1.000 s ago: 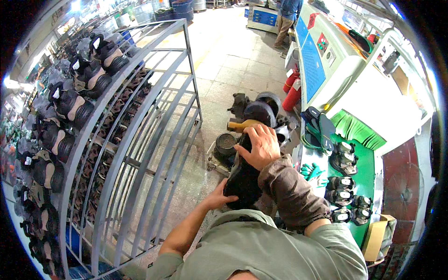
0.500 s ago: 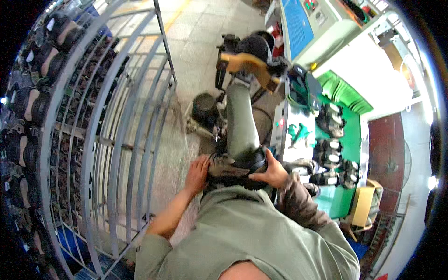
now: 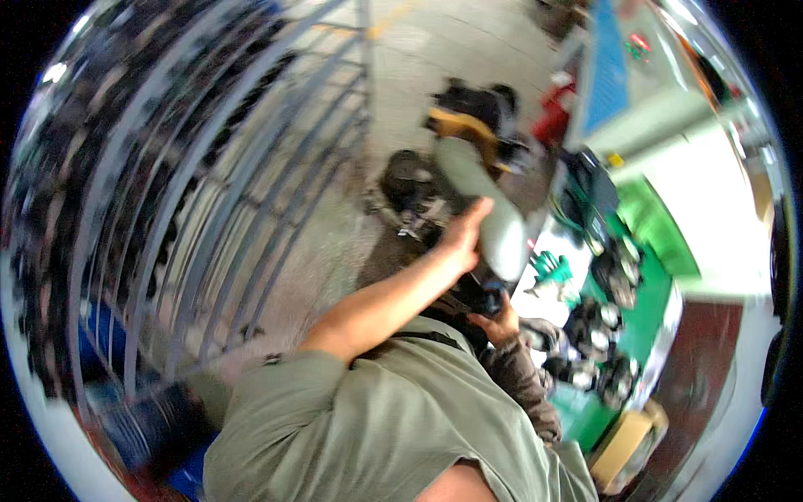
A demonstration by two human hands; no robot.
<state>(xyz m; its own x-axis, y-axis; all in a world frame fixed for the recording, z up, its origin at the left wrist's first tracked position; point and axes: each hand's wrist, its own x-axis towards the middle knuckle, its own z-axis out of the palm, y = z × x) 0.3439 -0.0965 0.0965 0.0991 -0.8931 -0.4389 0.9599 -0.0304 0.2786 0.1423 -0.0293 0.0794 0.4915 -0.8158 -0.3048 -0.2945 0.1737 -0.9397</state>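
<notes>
My left hand (image 3: 464, 238) is stretched out beside the rounded grey-green machine arm (image 3: 489, 209). Its fingers look extended and hold nothing visible, though motion smears them. Below the arm's near end, my right hand (image 3: 502, 325) grips a dark shoe (image 3: 488, 298). Much of that shoe is hidden by my left forearm and the machine arm. A yellow-orange bracket (image 3: 464, 127) sits at the far end of the machine arm.
On my left stands a grey metal rack (image 3: 176, 201) with rows of shoes behind its bars. To the right, several shoes (image 3: 598, 326) lie on a green-topped table (image 3: 648, 314), near green gloves (image 3: 552, 268). A dark round motor-like part (image 3: 407, 177) sits low beside the machine.
My left hand has let go of the shoe and moved forward alongside the machine arm. My right hand still holds the shoe, now lower. The whole view has turned.
</notes>
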